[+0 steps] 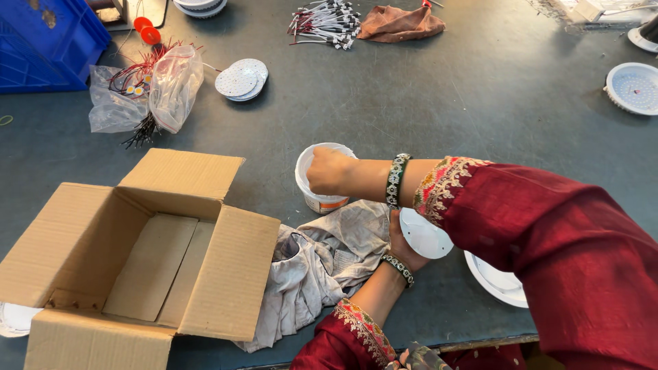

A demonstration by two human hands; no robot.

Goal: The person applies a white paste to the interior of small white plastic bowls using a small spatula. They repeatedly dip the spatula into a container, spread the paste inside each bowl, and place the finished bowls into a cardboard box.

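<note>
Right hand [330,171] fisted over white tub [319,195], contents hidden; left hand [404,247] pinches white disc [425,235]; open cardboard box [137,253] well left.

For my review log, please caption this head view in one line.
Right hand dips into a small white tub while left hand holds a white disc beside a grey rag.

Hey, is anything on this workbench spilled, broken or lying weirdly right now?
Nothing looks spilled or broken. The right hand is over the upright white tub; the left hand holds a white disc. Only untidy bits: a crumpled grey cloth against the open cardboard box, and wires poking out of a plastic bag.
</note>
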